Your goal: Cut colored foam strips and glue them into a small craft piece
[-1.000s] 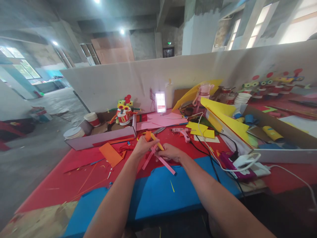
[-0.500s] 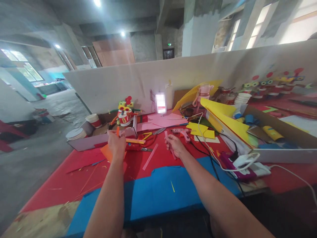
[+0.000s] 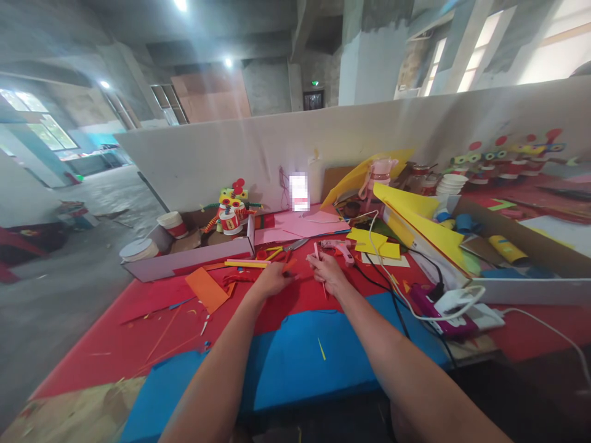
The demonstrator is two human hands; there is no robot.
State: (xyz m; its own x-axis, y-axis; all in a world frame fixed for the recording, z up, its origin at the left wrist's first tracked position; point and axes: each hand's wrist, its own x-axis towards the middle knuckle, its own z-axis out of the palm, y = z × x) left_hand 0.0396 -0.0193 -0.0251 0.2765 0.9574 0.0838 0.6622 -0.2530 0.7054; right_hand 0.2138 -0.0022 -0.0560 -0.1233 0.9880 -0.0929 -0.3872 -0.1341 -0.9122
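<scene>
The right hand (image 3: 329,272) pinched a pink strip (image 3: 316,251) between thumb and fingers. The strip extended above and below the grip, over the red tabletop (image 3: 258,307), left of the glue gun (image 3: 340,248). The left hand (image 3: 272,281) was positioned beside it, not touching it, with its fingers directed toward the right hand. An orange piece (image 3: 290,266) was located at the left fingertips; whether it was gripped could not be determined.

A yellow strip (image 3: 244,266) lay beyond the left hand, near the scissors (image 3: 299,244). An orange sheet (image 3: 206,289) lay to the left. A blue sheet (image 3: 318,363) covered the near edge, below both forearms. Yellow paper (image 3: 390,249) lay just right of the glue gun. A purple power strip (image 3: 427,299) was located further right, with plugs inserted.
</scene>
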